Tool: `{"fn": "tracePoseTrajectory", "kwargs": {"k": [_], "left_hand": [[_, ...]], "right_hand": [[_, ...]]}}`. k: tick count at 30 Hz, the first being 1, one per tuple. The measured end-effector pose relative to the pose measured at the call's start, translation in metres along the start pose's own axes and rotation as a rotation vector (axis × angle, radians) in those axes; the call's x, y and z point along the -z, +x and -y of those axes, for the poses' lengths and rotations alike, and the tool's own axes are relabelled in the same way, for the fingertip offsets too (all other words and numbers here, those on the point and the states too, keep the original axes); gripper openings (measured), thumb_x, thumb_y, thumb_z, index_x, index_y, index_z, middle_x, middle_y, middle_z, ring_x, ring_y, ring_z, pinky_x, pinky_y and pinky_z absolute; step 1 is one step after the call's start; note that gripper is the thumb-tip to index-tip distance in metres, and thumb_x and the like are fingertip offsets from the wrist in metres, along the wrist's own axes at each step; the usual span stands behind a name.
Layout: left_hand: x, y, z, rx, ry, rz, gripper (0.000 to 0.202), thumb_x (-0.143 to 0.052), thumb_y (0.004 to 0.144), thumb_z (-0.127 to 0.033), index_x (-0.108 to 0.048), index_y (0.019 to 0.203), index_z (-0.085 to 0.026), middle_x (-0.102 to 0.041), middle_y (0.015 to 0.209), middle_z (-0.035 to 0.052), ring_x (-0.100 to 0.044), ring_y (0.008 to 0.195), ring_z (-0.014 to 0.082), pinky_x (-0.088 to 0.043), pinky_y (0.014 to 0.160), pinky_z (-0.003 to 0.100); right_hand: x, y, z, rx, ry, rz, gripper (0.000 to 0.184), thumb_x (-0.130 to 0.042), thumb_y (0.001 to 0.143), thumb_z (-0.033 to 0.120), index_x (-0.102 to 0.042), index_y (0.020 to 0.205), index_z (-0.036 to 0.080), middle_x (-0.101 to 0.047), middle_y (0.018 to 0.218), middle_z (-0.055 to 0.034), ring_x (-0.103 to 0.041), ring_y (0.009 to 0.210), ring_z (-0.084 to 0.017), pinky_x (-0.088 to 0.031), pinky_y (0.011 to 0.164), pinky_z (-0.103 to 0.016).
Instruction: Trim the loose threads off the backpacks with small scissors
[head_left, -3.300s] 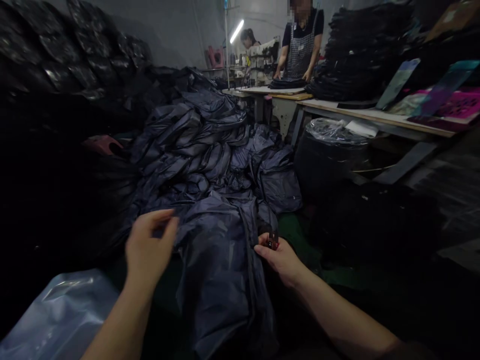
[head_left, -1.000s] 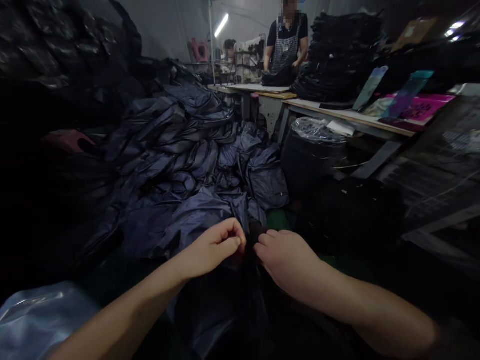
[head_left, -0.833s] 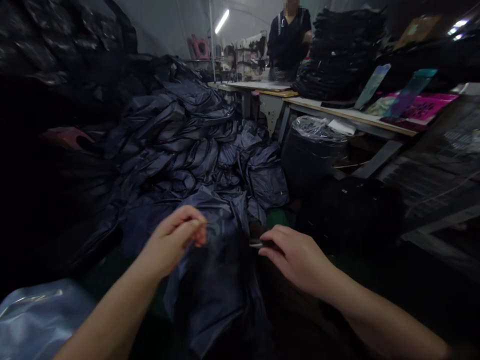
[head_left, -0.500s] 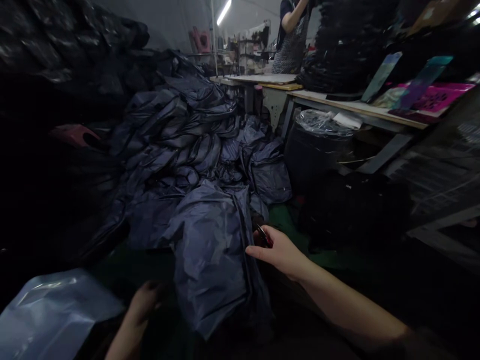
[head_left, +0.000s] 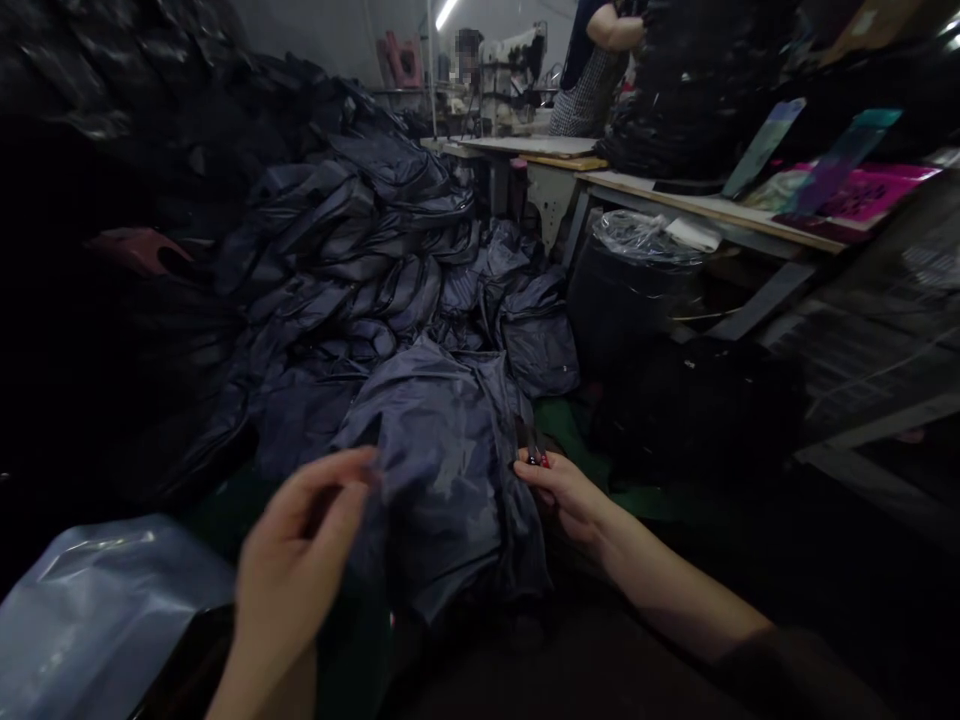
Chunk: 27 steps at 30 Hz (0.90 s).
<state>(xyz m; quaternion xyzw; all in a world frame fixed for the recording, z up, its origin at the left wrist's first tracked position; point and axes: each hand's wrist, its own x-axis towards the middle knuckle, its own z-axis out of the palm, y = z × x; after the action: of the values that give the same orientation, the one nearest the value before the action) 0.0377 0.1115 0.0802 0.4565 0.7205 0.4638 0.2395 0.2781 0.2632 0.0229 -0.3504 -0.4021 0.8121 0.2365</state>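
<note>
A dark blue fabric bag (head_left: 442, 470) lies loosely spread in front of me, its cloth creased. At its left edge my left hand (head_left: 300, 545) pinches the cloth between thumb and fingers; the fingertips are a little blurred. By the right edge, my right hand (head_left: 566, 490) is closed around small thread snips (head_left: 536, 458) with a red part, most of them hidden in the fingers. The right thumb rests close to the bag's seam.
A big heap of dark blue bags (head_left: 352, 220) rises behind. A shiny plastic bag (head_left: 105, 620) lies lower left. At right stand a table (head_left: 720, 205), a plastic-lined bin (head_left: 626, 290) and a black bag (head_left: 697, 430). Another person (head_left: 592, 70) stands beyond the table.
My left hand has come up and right to the bag's left edge and pinched it. My right hand has shifted slightly up and right, and the bag's lower end has risen.
</note>
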Motion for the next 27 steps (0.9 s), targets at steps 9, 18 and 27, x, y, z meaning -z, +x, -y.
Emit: {"fn": "tracePoseTrajectory", "kwargs": {"k": [9, 18, 27], "left_hand": [[-0.078, -0.014, -0.053, -0.129, 0.257, 0.584, 0.014, -0.052, 0.079, -0.021, -0.055, 0.093, -0.022, -0.055, 0.095, 0.0039, -0.055, 0.077, 0.0164, -0.045, 0.068, 0.029], [-0.089, -0.016, -0.04, -0.25, 0.483, 0.579, 0.008, -0.048, 0.079, -0.018, -0.056, 0.08, -0.021, -0.055, 0.087, 0.0038, -0.054, 0.074, 0.0173, -0.038, 0.062, 0.029], [-0.071, 0.027, -0.056, -0.107, 0.48, 0.02, 0.008, -0.046, 0.085, -0.029, -0.05, 0.087, -0.022, -0.059, 0.079, 0.0019, -0.058, 0.072, 0.0193, -0.042, 0.065, 0.031]], "right_hand": [[0.007, 0.0, -0.009, 0.028, 0.047, 0.012, 0.03, -0.073, 0.069, 0.037, -0.055, 0.082, 0.017, -0.03, 0.045, 0.0114, -0.016, 0.041, -0.005, -0.009, 0.04, -0.02], [0.001, 0.001, -0.012, 0.013, 0.042, -0.003, 0.034, -0.075, 0.065, 0.04, -0.055, 0.08, 0.018, -0.03, 0.044, 0.0119, -0.018, 0.04, -0.005, -0.011, 0.039, -0.02], [0.003, 0.002, -0.015, -0.011, 0.123, 0.006, 0.036, -0.078, 0.062, 0.038, -0.053, 0.078, 0.018, -0.036, 0.048, 0.0111, -0.022, 0.039, -0.004, -0.016, 0.039, -0.018]]}}
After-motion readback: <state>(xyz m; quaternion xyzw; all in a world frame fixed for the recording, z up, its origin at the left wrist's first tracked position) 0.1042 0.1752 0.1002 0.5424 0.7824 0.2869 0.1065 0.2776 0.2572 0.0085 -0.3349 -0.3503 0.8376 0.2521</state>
